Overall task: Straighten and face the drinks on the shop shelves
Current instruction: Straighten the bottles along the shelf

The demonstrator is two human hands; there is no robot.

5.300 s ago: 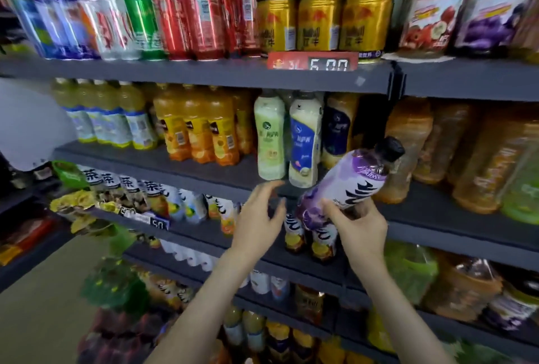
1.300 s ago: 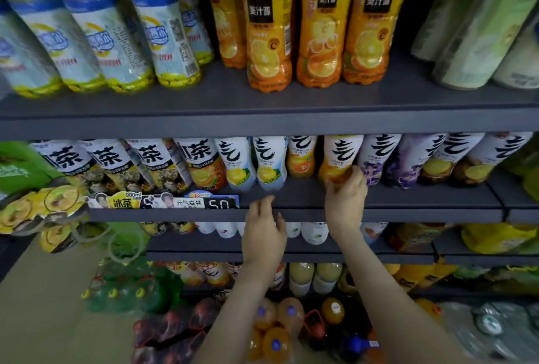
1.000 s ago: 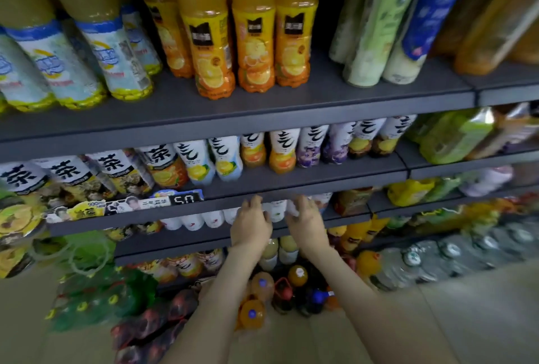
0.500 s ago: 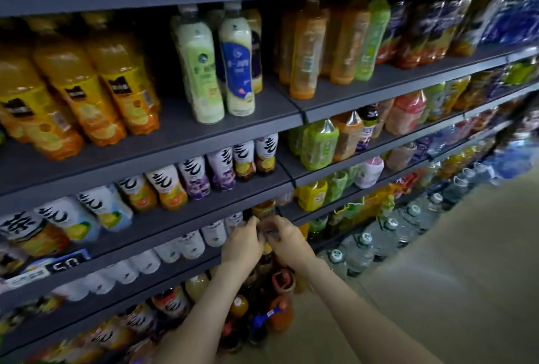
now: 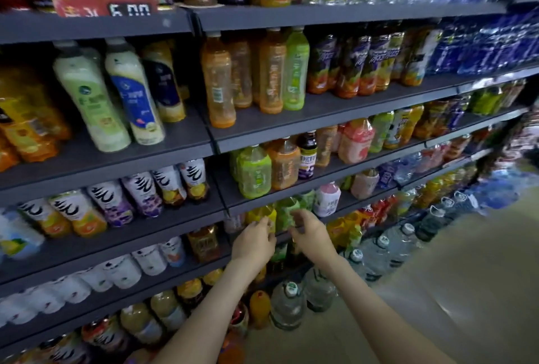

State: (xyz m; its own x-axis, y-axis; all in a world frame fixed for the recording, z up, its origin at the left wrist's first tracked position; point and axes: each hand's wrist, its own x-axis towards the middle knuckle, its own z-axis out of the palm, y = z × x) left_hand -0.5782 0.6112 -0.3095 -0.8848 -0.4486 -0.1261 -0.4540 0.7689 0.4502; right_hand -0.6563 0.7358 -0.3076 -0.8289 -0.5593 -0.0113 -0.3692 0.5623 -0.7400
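Both bare forearms reach forward and down to the fourth shelf (image 5: 346, 204) of a dark grey shop rack, where the drinks being faced stand at the left end of the right-hand bay. The left grip (image 5: 256, 237) has its fingertips (image 5: 267, 222) against the lower part of a yellow bottle (image 5: 261, 214); the view is too blurred to tell whether the fingers close round it or only touch it. The right grip (image 5: 311, 235) hangs just beside it with thumb and fingers loosely curved and apart, holding nothing, directly in front of a green bottle (image 5: 287, 211) that stands next to the yellow one. Whether it touches that bottle cannot be told. To the right on the same shelf is a pale pink bottle (image 5: 328, 200), upright. The shelf above carries a light green tea bottle (image 5: 254, 172) and an amber bottle (image 5: 284, 164) side by side. In the left bay stand white bottles with black brush lettering (image 5: 140, 191), and higher up milky bottles with green and blue labels (image 5: 122, 95). A red price tag (image 5: 105, 9) sits on the top shelf edge. Large water jugs (image 5: 287, 305) stand on the floor (image 5: 437, 290) below the grips.
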